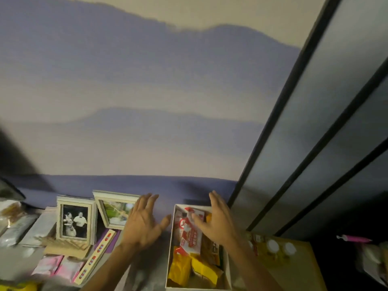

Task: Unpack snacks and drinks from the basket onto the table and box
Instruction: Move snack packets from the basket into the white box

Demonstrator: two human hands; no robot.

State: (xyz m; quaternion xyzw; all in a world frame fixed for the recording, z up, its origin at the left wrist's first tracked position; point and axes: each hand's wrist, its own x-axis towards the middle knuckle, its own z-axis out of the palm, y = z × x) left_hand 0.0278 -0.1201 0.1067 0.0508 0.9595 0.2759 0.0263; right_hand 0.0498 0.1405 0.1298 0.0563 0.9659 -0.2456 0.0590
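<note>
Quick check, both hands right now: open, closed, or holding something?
Left hand: open, fingers spread, holding nothing.
Right hand: open, fingers spread over the white box, holding nothing.

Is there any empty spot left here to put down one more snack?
A bare grey strip of table lies between the striped stick and the white box. The cardboard box on the right is bare in front of its small bottles. The white box is packed; the left side around the photo frames is crowded.
</note>
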